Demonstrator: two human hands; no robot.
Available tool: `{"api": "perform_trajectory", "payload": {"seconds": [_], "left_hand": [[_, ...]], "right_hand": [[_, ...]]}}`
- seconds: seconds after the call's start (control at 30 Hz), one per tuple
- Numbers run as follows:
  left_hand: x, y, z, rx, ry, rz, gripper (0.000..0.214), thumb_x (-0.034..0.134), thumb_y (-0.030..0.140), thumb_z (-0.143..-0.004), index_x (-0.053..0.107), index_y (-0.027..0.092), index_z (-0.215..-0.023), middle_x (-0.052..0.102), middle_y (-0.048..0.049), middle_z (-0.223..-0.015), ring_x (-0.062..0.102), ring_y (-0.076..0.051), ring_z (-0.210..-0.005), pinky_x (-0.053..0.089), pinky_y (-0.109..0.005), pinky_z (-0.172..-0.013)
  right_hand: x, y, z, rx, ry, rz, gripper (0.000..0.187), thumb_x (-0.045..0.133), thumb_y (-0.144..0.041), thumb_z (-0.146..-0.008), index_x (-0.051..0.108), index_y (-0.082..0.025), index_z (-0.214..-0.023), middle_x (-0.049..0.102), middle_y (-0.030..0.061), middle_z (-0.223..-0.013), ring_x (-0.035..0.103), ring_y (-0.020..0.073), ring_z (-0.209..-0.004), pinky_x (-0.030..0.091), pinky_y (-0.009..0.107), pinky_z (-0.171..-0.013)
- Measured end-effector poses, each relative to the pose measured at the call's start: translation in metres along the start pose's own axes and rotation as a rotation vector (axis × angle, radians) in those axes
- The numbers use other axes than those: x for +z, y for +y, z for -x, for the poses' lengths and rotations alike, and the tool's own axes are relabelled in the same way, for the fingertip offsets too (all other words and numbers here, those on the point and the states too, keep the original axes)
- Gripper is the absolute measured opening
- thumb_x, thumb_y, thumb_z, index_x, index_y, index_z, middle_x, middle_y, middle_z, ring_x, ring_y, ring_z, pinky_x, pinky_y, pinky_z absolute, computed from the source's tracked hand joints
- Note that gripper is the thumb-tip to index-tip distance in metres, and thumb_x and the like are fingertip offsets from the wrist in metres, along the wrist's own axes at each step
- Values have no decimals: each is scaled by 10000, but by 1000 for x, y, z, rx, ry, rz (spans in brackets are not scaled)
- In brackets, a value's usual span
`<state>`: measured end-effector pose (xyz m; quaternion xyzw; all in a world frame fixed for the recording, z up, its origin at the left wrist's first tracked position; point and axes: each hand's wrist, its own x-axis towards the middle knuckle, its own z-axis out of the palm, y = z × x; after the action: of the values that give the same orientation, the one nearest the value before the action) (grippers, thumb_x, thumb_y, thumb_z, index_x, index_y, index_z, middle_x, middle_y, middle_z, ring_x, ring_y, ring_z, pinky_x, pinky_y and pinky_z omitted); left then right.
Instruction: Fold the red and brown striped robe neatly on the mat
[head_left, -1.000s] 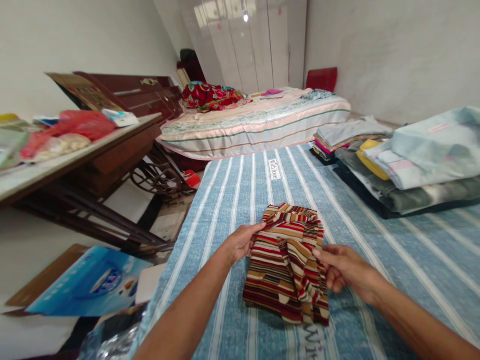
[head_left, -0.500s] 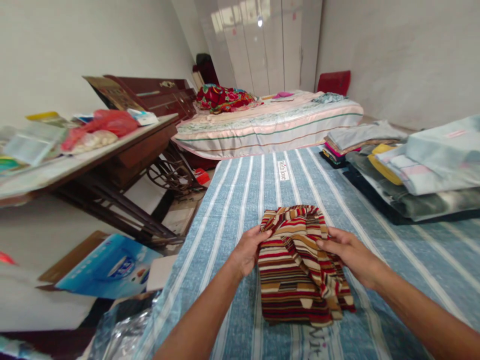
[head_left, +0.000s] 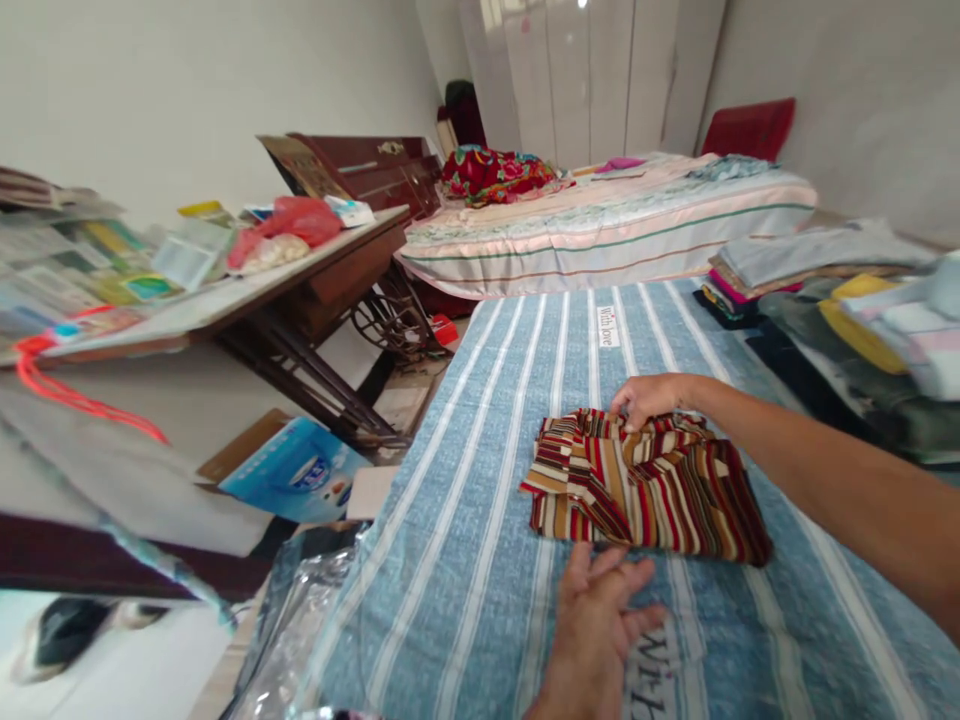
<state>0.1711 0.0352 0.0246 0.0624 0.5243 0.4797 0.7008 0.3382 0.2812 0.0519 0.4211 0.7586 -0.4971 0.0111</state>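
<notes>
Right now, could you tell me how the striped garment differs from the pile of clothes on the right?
The striped garment is one piece in red, brown and cream stripes; the pile is many pieces, mostly pale. The right hand grips the garment's far edge; no hand touches the pile. Both lie folded on the blue striped sheet.

Head-worn camera, one view.
Faces forward and down, close above folded red-and-tan striped cloth (head_left: 645,490) on blue white-striped bed sheet (head_left: 480,420).

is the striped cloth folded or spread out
Folded: the striped cloth lies in a compact layered bundle on the blue bedsheet, right hand pinching its far edge.
</notes>
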Motion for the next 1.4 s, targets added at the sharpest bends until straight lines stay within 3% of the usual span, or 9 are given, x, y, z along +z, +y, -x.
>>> {"api": "perform_trajectory", "payload": {"seconds": [0.13,0.27,0.4,0.6,0.73,0.83,0.9,1.1,1.4], "left_hand": [[-10,29,0,-103,-93,-272,339,633,245,-713,493,125,-998,668,-170,-938,683,-256,-773,514,-269,-501],[-11,57,0,65,-38,-371,279,637,219,-722,520,132,-960,692,-122,-835,670,-190,-632,485,-229,-468],[-2,70,-11,133,32,-299,256,611,155,-743,517,126,-980,691,-121,-849,686,-204,-689,502,-234,-474],[8,70,-25,57,-26,-252,117,615,195,-757,538,129,-816,657,-55,-691,641,-141,-544,456,-195,-415],[14,65,-33,340,-42,-475,170,653,277,-721,544,166,-791,584,41,-556,509,-72,-384,346,-155,-361],[21,61,-39,611,-26,-753,155,660,268,-694,554,183,-769,503,89,-449,431,-55,-338,315,-154,-371],[28,58,-41,662,-22,-826,149,658,257,-685,543,187,-750,492,95,-435,423,-55,-337,321,-159,-380],[43,54,-41,386,7,-656,149,592,302,-739,516,174,-735,549,58,-487,383,-53,-300,249,-172,-317],[51,67,-37,355,-73,-576,140,627,260,-687,569,145,-630,569,22,-491,440,-48,-337,296,-153,-339]], "right_hand": [[5,-1,14,-3,243,123,301,673,-312,-597,713,-181,-865,689,9,-741,619,193,-724,462,280,-671],[26,-9,54,-55,491,258,315,551,-372,-767,677,-201,-1000,672,53,-970,597,215,-895,435,327,-811],[56,-10,86,-165,572,422,274,522,-309,-809,650,-233,-1039,647,43,-1024,590,188,-894,437,312,-816],[70,-3,85,-74,643,554,192,595,-326,-768,630,-188,-896,633,68,-926,566,217,-892,420,332,-810],[83,0,80,-121,738,568,22,569,-184,-750,566,-194,-731,614,43,-833,559,196,-847,403,323,-793],[96,6,83,-166,839,573,137,576,-165,-737,593,-199,-868,631,59,-935,558,224,-943,373,378,-872],[101,10,85,-152,898,574,266,601,-236,-751,593,-202,-1015,636,83,-1006,556,253,-985,352,429,-904],[100,8,81,-161,962,458,267,611,-275,-757,607,-214,-1016,659,61,-959,582,238,-928,311,472,-946],[103,5,82,-224,1001,304,205,584,-179,-717,608,-228,-915,649,-2,-807,581,176,-764,294,458,-971]]}}
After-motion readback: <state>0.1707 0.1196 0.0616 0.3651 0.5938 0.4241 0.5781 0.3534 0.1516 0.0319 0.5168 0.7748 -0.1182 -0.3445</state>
